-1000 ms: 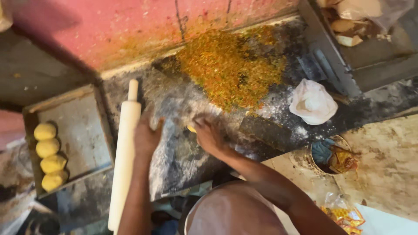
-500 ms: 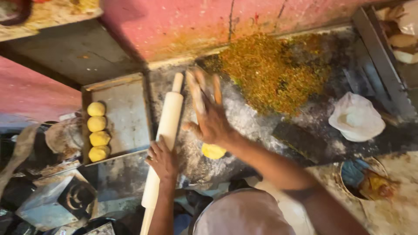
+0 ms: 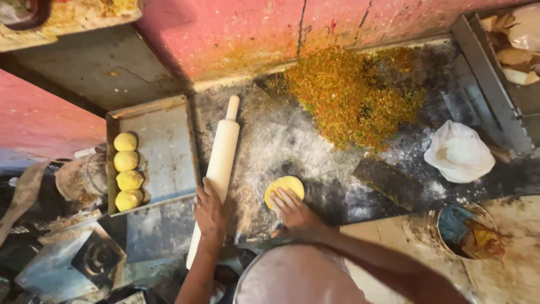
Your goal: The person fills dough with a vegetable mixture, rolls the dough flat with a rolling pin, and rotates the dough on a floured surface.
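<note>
A flattened yellow dough disc lies on the floured dark worktop, directly under the fingertips of the right hand, whose fingers are spread flat and pressing on its near edge. Just to its left, the left hand curls around the lower part of a pale rolling pin, its long axis running away towards the pink wall. Four dough balls sit in a metal tray farther left; chopped filling is heaped beyond.

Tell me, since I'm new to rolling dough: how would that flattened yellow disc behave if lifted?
The dough disc looks thin and soft under the right hand, so it would probably droop. The floured worktop suggests it might lift without sticking. Likely light, and apt to tear.
</note>
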